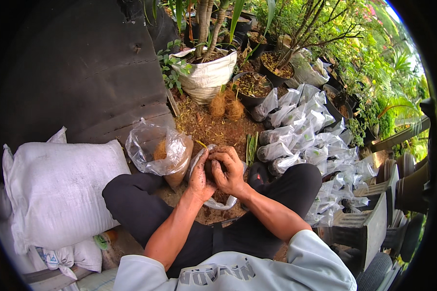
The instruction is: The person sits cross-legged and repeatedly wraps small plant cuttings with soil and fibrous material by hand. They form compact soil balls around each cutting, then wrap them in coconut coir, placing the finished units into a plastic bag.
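Note:
My left hand (200,177) and my right hand (229,169), both smeared with soil, are cupped together around a dark clump of soil (210,170). My right fingers curl over its top, while the left palm presses its side. Below them an opened whitish bag (220,205) with dark soil inside lies between my crossed legs. A thin yellow stalk (200,143) pokes out just beyond my left fingertips; its lower end is hidden. To the left stands a clear plastic bag (177,157) of brown fibrous material.
Two brown fibre-wrapped balls (226,106) sit ahead on the ground, before a potted plant in a white sack (206,77). Rows of clear plastic bags (296,131) fill the right. A full white sack (70,186) lies left. Stacked pots (405,186) stand far right.

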Available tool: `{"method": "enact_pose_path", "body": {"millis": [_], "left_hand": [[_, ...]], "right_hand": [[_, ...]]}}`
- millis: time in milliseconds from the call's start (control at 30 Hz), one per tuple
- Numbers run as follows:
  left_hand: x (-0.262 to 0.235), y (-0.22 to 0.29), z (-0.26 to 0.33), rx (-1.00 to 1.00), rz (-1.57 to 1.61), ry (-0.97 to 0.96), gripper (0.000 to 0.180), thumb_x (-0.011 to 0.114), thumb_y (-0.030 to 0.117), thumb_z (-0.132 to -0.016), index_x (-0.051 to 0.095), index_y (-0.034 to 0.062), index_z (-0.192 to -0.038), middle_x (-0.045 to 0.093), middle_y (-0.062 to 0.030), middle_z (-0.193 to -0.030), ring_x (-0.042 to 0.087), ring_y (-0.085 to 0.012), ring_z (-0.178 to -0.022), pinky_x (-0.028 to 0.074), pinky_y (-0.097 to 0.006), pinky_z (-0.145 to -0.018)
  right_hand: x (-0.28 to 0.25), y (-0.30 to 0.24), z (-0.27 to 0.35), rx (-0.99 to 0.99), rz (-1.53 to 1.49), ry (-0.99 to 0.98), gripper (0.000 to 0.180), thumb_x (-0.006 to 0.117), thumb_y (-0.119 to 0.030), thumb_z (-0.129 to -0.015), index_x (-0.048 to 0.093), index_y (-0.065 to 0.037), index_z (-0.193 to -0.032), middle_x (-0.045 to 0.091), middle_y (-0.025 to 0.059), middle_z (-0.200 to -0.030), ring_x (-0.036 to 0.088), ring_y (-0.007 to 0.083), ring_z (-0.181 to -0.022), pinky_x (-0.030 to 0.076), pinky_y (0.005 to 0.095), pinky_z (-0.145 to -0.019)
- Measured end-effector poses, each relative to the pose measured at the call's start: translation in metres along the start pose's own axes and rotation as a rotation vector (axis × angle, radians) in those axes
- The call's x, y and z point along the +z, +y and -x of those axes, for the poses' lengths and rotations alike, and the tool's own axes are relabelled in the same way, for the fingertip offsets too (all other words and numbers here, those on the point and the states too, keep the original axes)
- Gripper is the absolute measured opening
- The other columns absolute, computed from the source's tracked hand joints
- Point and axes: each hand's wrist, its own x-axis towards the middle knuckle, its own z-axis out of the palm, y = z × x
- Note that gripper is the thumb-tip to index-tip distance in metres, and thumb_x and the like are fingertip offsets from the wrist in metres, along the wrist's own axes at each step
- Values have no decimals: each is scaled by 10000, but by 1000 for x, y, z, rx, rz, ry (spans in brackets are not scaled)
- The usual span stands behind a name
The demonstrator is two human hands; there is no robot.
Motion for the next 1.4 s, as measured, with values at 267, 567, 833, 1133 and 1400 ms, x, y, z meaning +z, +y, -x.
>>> {"method": "enact_pose_path", "body": {"millis": [267, 567, 833, 1133, 1400], "left_hand": [[5, 3, 1, 28, 96, -131, 360, 473, 392, -1010, 613, 87, -1141, 633, -69, -1096, 622, -202, -1036, 508, -359, -938], [-18, 3, 0, -130, 178, -318, 343, 421, 320, -1009, 610, 74, -1157, 639, -55, -1092, 644, -183, -991, 532, -326, -903], [-10, 7, -10, -4, 165, -234, 307, 400, 250, -1028, 595, 61, -1172, 627, -76, -1123, 622, -220, -1065, 515, -368, -960], [-16, 9, -11, -62, 159, -288, 308, 454, 298, -1022, 634, 65, -1114, 660, -52, -1065, 648, -197, -1016, 525, -352, -916], [-1, 12, -5, -70, 219, -469, 338, 466, 325, -1012, 602, 72, -1190, 632, -99, -1175, 617, -230, -1099, 497, -386, -976]], "right_hand": [[-12, -15, -6, -137, 207, -93, 282, 709, -161, -773, 664, -50, -1028, 661, 134, -1092, 629, 322, -1036, 410, 515, -1025], [-4, -10, 4, -265, 70, -50, 231, 659, -56, -741, 682, -8, -966, 664, 173, -1000, 641, 369, -946, 505, 469, -893], [-8, -1, -7, -168, 228, -126, 274, 688, -200, -803, 690, -74, -1045, 657, 141, -1132, 624, 317, -1083, 416, 500, -1009], [7, -2, 3, -102, 27, -45, 196, 649, -53, -778, 677, -12, -967, 640, 163, -991, 614, 362, -930, 508, 439, -838], [-9, -16, -14, -74, 266, -35, 173, 672, -109, -818, 701, -43, -975, 673, 144, -984, 645, 335, -939, 504, 418, -858]]}}
